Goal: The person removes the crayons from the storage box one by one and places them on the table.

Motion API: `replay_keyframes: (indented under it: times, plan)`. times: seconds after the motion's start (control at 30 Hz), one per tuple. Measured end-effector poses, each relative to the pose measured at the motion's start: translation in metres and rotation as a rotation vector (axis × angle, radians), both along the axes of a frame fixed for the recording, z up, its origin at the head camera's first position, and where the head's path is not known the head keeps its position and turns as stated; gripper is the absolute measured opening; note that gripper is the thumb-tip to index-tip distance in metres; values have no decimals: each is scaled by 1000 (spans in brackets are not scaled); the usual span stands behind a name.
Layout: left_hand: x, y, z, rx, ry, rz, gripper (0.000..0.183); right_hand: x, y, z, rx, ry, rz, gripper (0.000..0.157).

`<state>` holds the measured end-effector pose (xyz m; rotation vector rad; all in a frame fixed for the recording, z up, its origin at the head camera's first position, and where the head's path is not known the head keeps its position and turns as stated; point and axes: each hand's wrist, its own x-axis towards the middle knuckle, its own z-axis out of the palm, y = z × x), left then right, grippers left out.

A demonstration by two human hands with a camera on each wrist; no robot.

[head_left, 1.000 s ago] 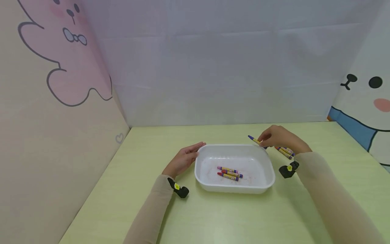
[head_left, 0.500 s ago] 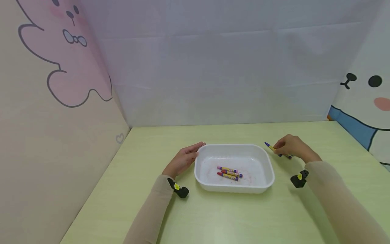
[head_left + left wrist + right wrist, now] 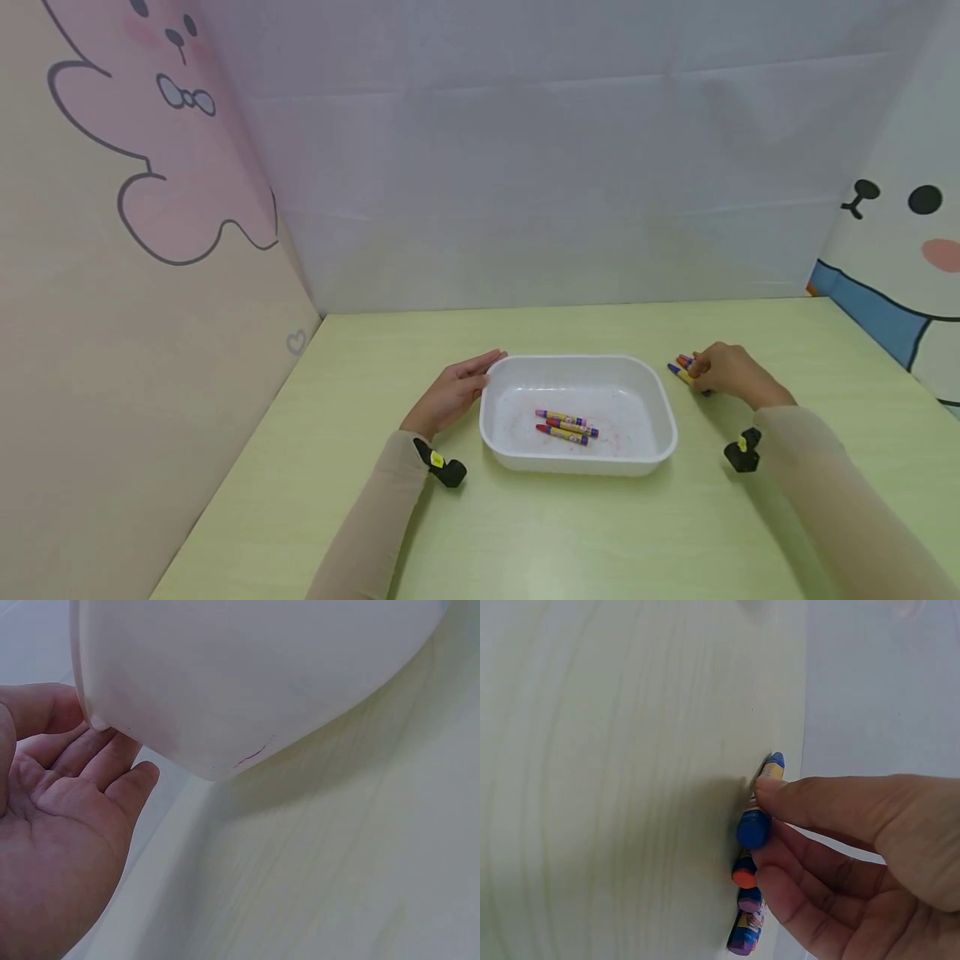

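The pale wall [image 3: 525,192] rises along the back edge of the light-green table [image 3: 570,533], with a strip of table top between that edge and the white tray [image 3: 576,465]. The table's left edge lies well apart from the tray; in front, the table top runs on between both arms.

The right sleeve [image 3: 847,500] slants in from the lower right corner, reaching forward and inward past the tray's right end. The left sleeve [image 3: 375,517] rises from the bottom, left of the tray, angled forward and to the right.

The left hand [image 3: 447,396] rests against the tray's far left corner, fingers extended, touching the rim without clenching. The right hand [image 3: 735,373] bends down at the table, beyond the tray's right end and apart from its rim, thumb and fingers pinching a blue crayon [image 3: 754,826]. Whether that crayon touches the table cannot be told.

Just beside it lie loose crayons [image 3: 748,898], one with an orange end and others purple, partly hidden by the hand. Three crayons [image 3: 572,427], one pink and two red, lie close together inside the tray.
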<state>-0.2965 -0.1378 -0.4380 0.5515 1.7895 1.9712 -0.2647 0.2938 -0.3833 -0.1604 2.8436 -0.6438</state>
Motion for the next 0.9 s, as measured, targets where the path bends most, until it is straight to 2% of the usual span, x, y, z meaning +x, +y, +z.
replay_keyframes:
  times: [0.27, 0.5, 0.7, 0.9]
  plan:
    - [1, 1, 2, -2, -8, 5, 49, 2, 0, -1, -9, 10, -1, 16]
    - [2, 1, 2, -2, -9, 4, 48, 2, -1, 0, -21, 7, -1, 21]
    - [3, 1, 3, -5, -15, 8, 48, 2, -8, 13, -22, 16, 10, 26]
    - [3, 1, 3, -3, -22, 7, 48, 4, -24, 30, -16, 91, 30, 30]
